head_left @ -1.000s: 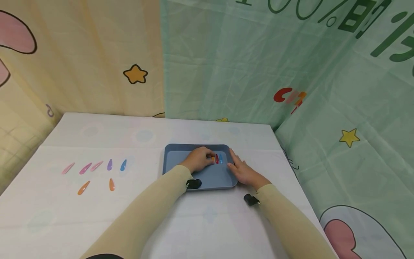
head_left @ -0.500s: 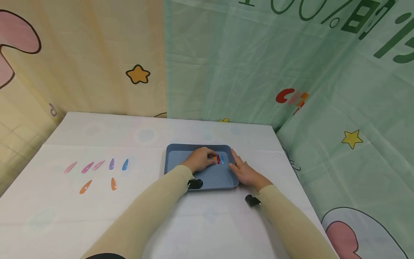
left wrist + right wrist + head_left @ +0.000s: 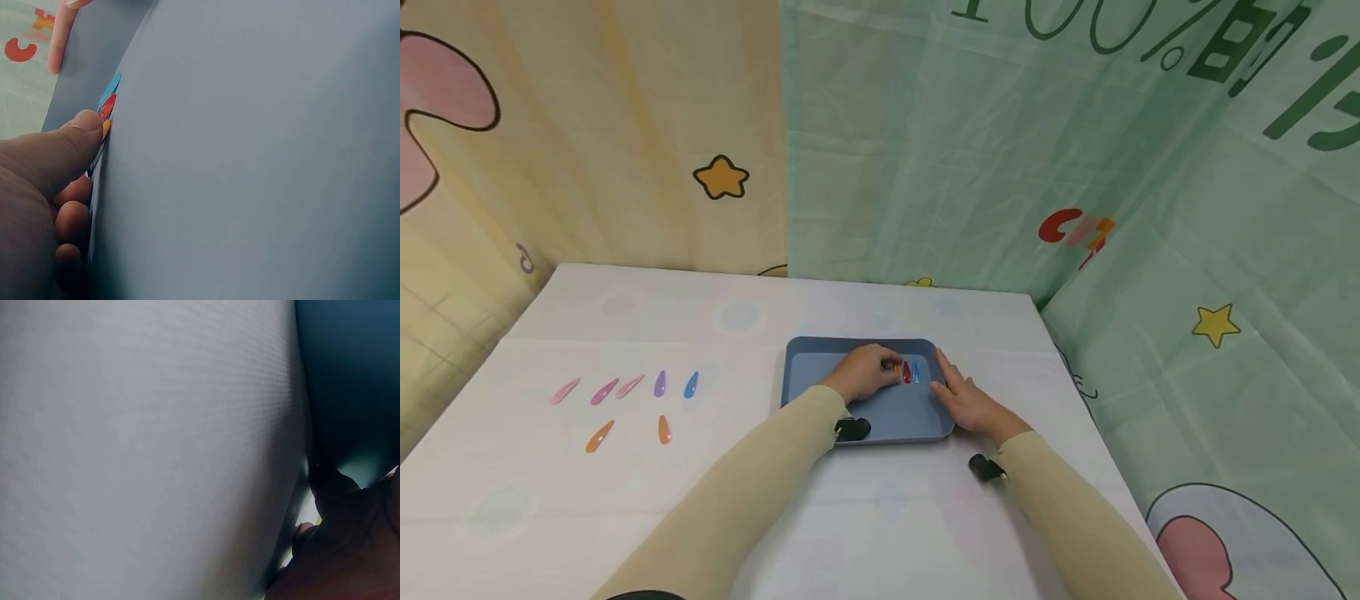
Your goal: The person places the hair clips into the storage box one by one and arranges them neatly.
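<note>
In the head view, a blue-grey tray lies on the white-covered table. My left hand reaches into it and pinches an orange snap hair clip between thumb and fingertips, low over the tray floor. Just right of that stand a red hair clip and a blue hair clip, side by side in a row. From the left wrist, the thumb covers much of the orange clip. My right hand rests along the tray's right rim with its fingers extended.
Several teardrop hair clips lie loose on the table at left: pink, magenta, purple, blue and orange ones among them. Patterned curtains hang behind and right of the table.
The whole head view has shifted slightly. Both hands keep their places at the tray, and the left hand still pinches the orange hair clip beside the red one.
</note>
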Demonstrator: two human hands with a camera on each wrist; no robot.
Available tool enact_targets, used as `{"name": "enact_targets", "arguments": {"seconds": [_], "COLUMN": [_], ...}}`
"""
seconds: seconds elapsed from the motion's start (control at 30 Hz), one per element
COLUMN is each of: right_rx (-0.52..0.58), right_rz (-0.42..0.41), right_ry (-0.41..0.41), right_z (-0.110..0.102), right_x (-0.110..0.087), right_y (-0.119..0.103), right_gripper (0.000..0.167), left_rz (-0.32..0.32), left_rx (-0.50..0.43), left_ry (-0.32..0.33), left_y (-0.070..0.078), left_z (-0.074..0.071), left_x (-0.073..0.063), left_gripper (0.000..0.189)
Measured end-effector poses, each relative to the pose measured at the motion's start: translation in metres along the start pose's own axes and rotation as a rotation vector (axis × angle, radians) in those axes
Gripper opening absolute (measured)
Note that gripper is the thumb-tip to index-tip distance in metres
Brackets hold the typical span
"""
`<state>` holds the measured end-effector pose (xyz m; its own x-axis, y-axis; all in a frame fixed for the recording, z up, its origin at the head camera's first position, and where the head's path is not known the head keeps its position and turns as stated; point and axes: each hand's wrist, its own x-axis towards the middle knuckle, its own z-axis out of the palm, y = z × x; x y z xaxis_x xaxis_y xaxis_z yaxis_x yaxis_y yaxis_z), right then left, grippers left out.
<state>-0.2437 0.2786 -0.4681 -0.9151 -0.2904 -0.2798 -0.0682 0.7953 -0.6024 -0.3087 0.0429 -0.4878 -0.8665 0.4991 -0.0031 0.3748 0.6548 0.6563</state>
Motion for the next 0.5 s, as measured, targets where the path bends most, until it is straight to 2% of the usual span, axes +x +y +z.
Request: {"name": "enact_targets", "arguments": {"seconds": [0.3,0.5], "right_rx": [-0.018,-0.015], "right_rz": [0.011,0.004], "right_ry": [0.009,0.014], "right_z": [0.001,0.001], "right_x": [0.002,0.001], "right_y": [-0.001,0.001], "right_gripper": [0.071,0.071], "left_rz": [-0.014,-0.018], "left_rx": [-0.036,-0.083], "left_ry": [-0.015,-0.061], "left_y": [0.001,0.000], "left_z": [-0.005,-0.012], "left_x": [-0.003,-0.002], "left_gripper": [0.046,0.052]}}
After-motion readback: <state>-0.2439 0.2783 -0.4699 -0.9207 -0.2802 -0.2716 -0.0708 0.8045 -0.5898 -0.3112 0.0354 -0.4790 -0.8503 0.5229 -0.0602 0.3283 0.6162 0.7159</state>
